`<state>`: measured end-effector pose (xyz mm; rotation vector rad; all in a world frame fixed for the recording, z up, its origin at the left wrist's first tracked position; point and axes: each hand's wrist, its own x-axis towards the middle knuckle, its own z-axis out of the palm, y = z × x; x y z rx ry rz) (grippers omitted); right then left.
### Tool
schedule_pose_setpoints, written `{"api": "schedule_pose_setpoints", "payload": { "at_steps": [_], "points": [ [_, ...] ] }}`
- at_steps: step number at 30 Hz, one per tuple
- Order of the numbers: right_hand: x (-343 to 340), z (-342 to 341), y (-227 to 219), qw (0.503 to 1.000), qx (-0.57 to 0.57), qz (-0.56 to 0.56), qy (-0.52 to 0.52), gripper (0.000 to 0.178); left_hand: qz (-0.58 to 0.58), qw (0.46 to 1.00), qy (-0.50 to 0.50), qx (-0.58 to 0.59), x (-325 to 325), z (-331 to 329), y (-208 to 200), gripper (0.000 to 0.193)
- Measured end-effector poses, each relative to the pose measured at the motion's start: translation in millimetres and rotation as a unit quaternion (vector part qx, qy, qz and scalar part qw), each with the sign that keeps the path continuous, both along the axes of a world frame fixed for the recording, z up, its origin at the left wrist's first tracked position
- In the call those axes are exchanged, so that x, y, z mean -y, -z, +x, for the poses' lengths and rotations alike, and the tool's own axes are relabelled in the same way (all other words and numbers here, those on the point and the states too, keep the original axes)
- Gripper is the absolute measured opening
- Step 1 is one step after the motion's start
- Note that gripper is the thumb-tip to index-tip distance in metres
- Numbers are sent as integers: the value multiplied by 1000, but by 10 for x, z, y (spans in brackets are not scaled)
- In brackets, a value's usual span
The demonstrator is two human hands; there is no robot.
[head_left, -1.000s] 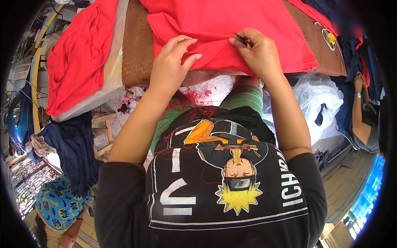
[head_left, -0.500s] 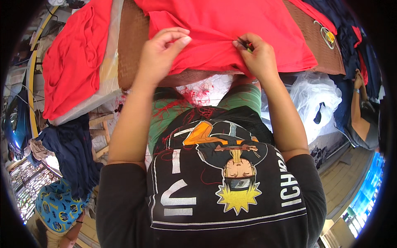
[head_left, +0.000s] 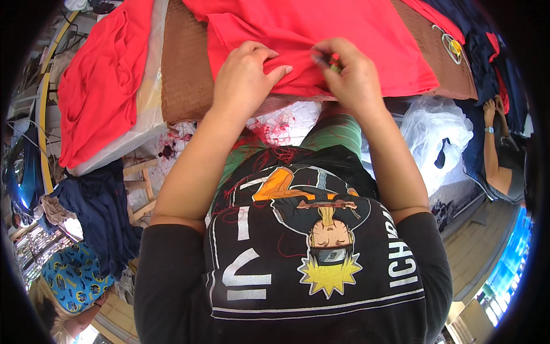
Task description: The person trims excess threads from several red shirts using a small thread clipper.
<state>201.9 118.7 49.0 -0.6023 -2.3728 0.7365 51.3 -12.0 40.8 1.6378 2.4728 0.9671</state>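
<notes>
A red garment lies spread over the work surface in front of me, its near edge hanging toward my lap. My left hand rests on the cloth near that edge, thumb and forefinger apart, the other fingers partly hidden. Across from it, my right hand is closed around small thread snips with a dark tip and bits of red and green. Motion blurs those fingers and the tool. Between the hands the fabric is creased.
Brown woven matting covers the surface. Another red garment lies at left, above dark navy cloth. Clear plastic bunches at right, near a coil of white cord. Other people work at far right and lower left. Red threads litter my lap.
My left hand has moved right along the cloth, its thumb and forefinger spreading apart. My right hand has turned and lifted slightly, still with the snips.
</notes>
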Motion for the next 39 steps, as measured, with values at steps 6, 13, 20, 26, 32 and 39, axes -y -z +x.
{"api": "schedule_pose_setpoints", "payload": {
  "at_steps": [6,13,20,26,32,39],
  "points": [
    [-41,49,223,995,89,-29,-42,19,148,903,71,396,59,-183,102,20],
    [6,68,19,989,98,-104,-24,26,84,791,236,558,632,-477,-386,15],
    [177,-73,-89,976,-32,-186,-110,26,23,992,4,126,396,25,-129,28],
    [169,-149,203,952,8,-273,-138,16,67,997,-15,34,419,41,103,28],
    [197,-149,166,951,18,-282,-128,15,103,992,-8,77,431,106,80,18],
    [194,-114,144,944,-1,-300,-138,15,30,966,-45,251,406,54,-83,17]
  ]
}}
